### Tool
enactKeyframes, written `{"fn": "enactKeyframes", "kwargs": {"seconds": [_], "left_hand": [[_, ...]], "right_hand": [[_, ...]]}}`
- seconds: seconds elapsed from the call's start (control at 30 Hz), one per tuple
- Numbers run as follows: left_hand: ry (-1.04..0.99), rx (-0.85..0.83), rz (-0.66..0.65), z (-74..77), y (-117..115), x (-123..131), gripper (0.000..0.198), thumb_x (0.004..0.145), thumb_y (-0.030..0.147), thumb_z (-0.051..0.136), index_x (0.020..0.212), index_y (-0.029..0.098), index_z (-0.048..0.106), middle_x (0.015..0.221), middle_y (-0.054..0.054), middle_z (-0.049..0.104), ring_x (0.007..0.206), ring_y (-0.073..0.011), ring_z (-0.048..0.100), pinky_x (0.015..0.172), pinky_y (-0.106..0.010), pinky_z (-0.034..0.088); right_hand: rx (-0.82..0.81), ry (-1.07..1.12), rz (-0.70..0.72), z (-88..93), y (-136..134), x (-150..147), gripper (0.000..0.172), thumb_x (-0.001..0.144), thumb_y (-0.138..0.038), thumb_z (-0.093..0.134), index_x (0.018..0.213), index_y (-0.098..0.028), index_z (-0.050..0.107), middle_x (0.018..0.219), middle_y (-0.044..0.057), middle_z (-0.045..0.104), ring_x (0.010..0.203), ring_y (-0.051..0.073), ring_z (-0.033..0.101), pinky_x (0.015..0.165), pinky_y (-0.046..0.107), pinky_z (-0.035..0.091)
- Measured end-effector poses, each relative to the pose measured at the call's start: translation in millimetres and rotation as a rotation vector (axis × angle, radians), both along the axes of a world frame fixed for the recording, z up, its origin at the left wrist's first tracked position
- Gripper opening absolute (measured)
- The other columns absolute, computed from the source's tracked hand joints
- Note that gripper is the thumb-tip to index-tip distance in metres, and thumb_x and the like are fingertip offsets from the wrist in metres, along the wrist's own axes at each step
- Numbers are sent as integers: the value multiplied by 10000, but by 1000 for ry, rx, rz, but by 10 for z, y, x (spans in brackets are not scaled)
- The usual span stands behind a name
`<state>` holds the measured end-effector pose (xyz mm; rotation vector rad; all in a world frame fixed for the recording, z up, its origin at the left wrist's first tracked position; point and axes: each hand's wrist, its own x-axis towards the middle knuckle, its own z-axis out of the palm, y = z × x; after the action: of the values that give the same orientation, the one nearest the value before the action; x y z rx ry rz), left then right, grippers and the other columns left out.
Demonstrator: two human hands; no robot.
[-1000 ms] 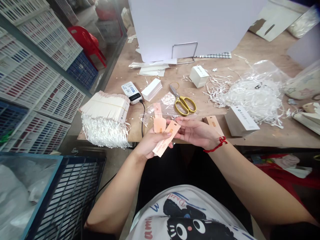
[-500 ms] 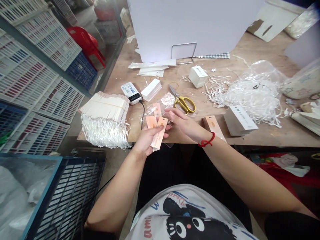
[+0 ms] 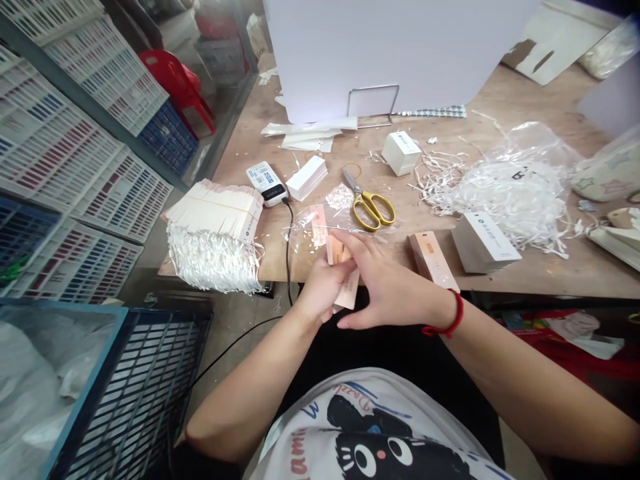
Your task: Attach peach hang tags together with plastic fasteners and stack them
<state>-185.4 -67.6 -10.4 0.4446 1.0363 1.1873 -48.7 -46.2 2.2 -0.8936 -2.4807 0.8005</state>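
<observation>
My left hand [image 3: 324,287] grips peach paper tags [image 3: 346,290], which stand nearly upright and are partly hidden by my fingers. My right hand [image 3: 385,283], with a red string bracelet [image 3: 446,317] on its wrist, lies across the same tags, its fingers above and its thumb below. A clear plastic bag [image 3: 313,230] lies on the table just beyond my hands. Another peach tag [image 3: 429,260] rests on the table to the right of my right hand. Yellow-handled scissors [image 3: 370,207] lie farther ahead.
A banded stack of white tags with white strings [image 3: 213,233] sits left, beside a power bank [image 3: 267,183] with a black cable. Shredded white strips [image 3: 493,190] and white card stacks [image 3: 484,243] lie right. Blue-and-white plastic crates [image 3: 75,160] stand left.
My right hand has come down and in over the tags, hiding more of them. My left hand has turned and moved slightly right, with the tags still in it.
</observation>
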Motion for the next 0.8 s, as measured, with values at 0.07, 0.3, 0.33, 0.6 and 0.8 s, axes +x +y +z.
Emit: {"fn": "enactKeyframes", "kwargs": {"seconds": [0.07, 0.3, 0.33, 0.6, 0.8], "left_hand": [[15, 22, -6, 8, -27, 66, 488, 690, 125, 774, 1152, 179, 627, 951, -46, 741, 920, -231, 724, 808, -316, 551], [46, -38, -187, 48, -103, 84, 432, 755, 192, 770, 1127, 208, 550, 953, -60, 736, 752, -195, 736, 490, -179, 429], [15, -70, -216, 69, -108, 46, 408, 773, 229, 767, 1113, 209, 544, 963, -77, 740, 729, -204, 740, 434, -161, 366], [-341, -277, -110, 130, -62, -194, 305, 950, 364, 501, 1081, 116, 624, 1175, -211, 706, 1030, -301, 720, 860, -429, 593], [-395, -299, -90, 100, -83, -221, 313, 872, 156, 484, 1138, 67, 625, 1189, -222, 701, 1143, -325, 679, 1004, -471, 535]], "right_hand": [[22, -20, -36, 31, -75, 44, 1206, 637, -362, 844, 1580, -245, 101, 1576, 197, 281, 1479, 402, 296, 1173, 600, 344], [59, -169, -44, 204, -117, 510, 1153, 639, -209, 754, 1590, -284, 105, 1551, 187, 313, 1476, 426, 300, 1146, 637, 377], [86, -197, -26, 229, -59, 658, 1136, 635, -226, 769, 1586, -308, 152, 1549, 178, 318, 1469, 443, 301, 1136, 658, 377], [38, -353, 61, 150, 498, 1456, 1089, 682, -309, 797, 1591, -347, 199, 1571, 139, 334, 1447, 430, 352, 1131, 598, 423], [1, -396, 122, -3, 577, 1472, 1088, 636, -307, 836, 1576, -331, 288, 1586, 148, 364, 1443, 442, 365, 1125, 643, 383]]}}
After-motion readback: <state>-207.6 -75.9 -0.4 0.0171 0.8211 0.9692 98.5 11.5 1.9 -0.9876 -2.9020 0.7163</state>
